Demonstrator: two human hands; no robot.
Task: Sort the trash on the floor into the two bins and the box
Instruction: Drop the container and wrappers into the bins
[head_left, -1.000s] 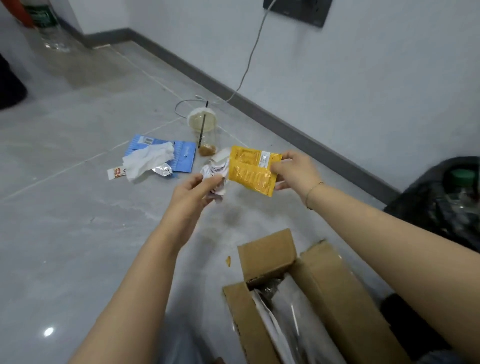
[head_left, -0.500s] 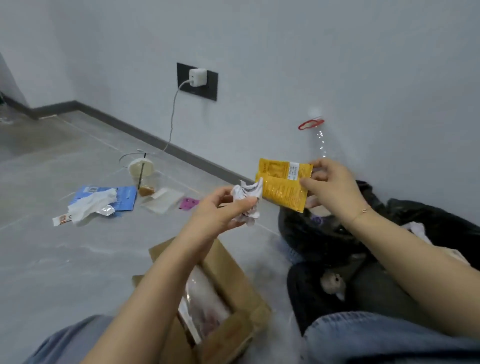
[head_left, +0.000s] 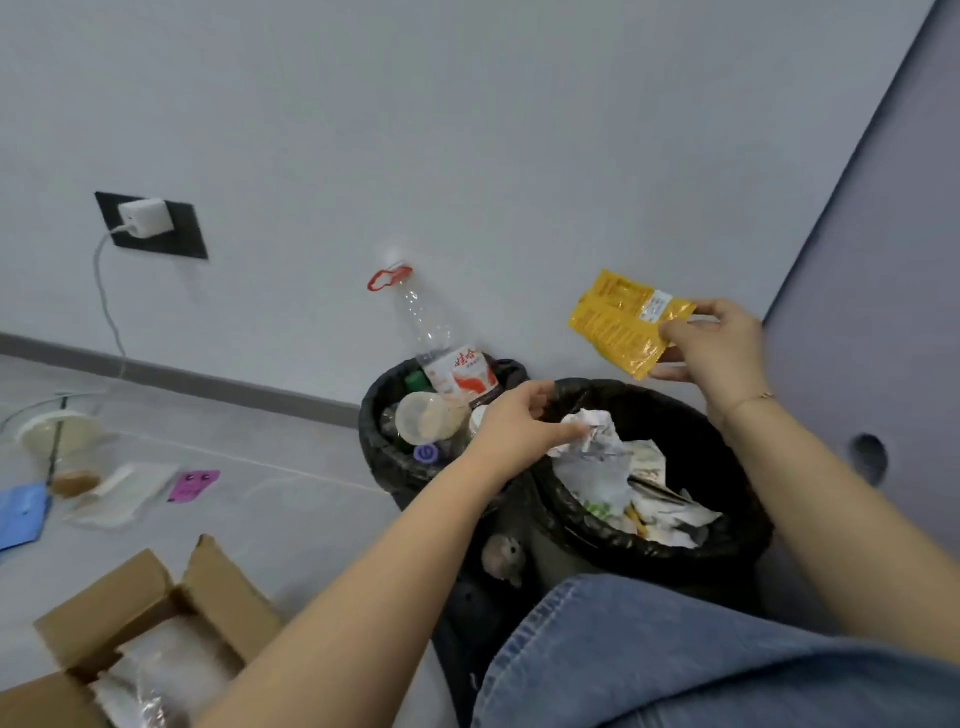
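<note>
Reaching over two black-lined bins at the centre of the frame, a person's bare arms come up from the bottom edge. The left hand (head_left: 519, 423) hangs above the near rim of the right bin (head_left: 737, 540), its fingertips pinching a crumpled white paper (head_left: 592, 431) over the opening. That bin holds white wrappers and paper. The right hand (head_left: 719, 345), at the upper right, pinches a yellow packet (head_left: 621, 322) by its right edge, holding it up in front of the wall, above the far rim of the right bin. The left bin (head_left: 379, 441), touching the right one, holds a clear bottle (head_left: 441, 343) with a red cap ring, standing up against the wall, plus a plastic lid and other containers. At the lower left, an open cardboard box (head_left: 130, 603) sits on the grey floor with clear plastic inside. At the left edge lie a plastic cup (head_left: 57, 441) with a straw, a blue packet (head_left: 21, 514), a white wrapper (head_left: 124, 493) and a small pink scrap (head_left: 195, 483). A white charger (head_left: 145, 219) is plugged into a dark wall socket at the upper left. A denim-clad knee fills the lower right.
</note>
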